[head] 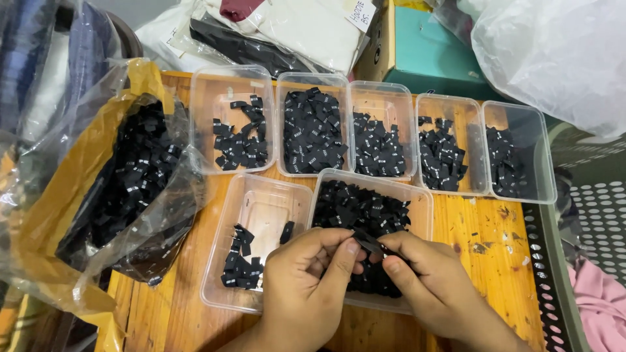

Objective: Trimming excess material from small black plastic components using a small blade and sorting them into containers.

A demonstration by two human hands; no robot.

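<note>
Our left hand (306, 280) and right hand (430, 283) pinch together one small black label (369, 242) above the near full tray (424, 205). It may slip and fall into the wrong tray (215, 287) at left, we think.

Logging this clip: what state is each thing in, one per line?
Left hand: pinching a black label.
Right hand: pinching the same label.
Front tubs: open, left sparse, right heaped.
Back tubs: five, open, part filled.
Plastic bag: open, full of labels.
Table: wooden, stained.
</note>
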